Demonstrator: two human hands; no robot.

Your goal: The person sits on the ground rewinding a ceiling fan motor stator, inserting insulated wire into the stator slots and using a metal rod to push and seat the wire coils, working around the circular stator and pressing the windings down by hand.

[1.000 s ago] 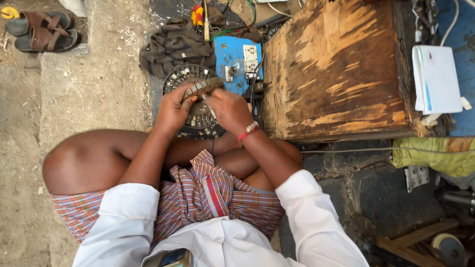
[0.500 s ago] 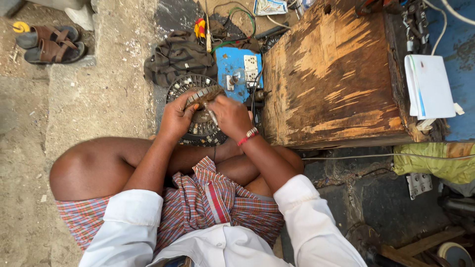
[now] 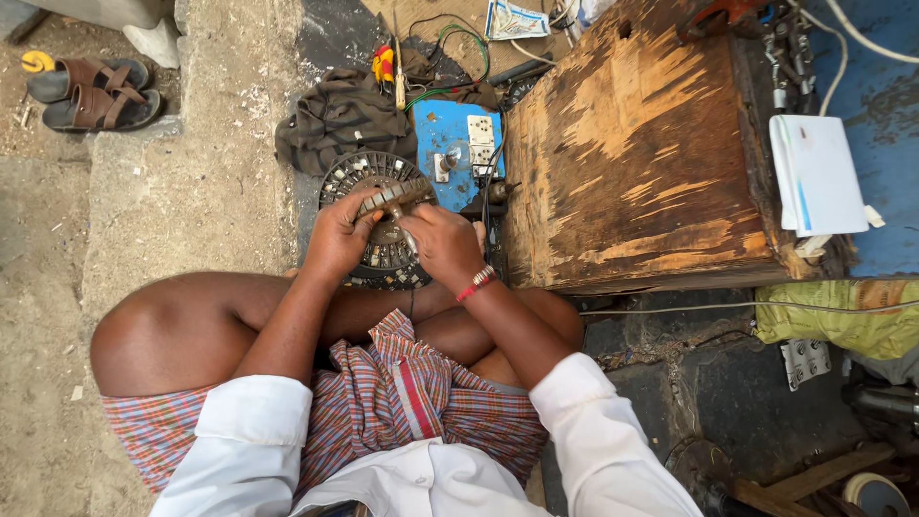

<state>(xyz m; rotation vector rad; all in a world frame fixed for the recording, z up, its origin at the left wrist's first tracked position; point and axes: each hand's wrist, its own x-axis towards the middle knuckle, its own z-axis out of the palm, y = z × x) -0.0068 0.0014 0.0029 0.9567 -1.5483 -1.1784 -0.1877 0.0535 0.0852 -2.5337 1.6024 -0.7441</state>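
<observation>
Right between both hands [image 3: 337, 237] [image 3: 442, 247]: slotted bar [image 3: 394, 199].

Hands [image 3: 392, 235] hide centre of round slotted motor core [image 3: 378, 206]; small held part indistinct; tape roll [image 3: 876, 493] cut by edge.

The concrete floor [image 3: 191, 201] carries a round slotted metal stator [image 3: 378, 254], a blue switch board [image 3: 450, 148], a crumpled grey cloth [image 3: 335, 115], brown sandals [image 3: 91, 93] and a worn wooden box [image 3: 641, 153].
</observation>
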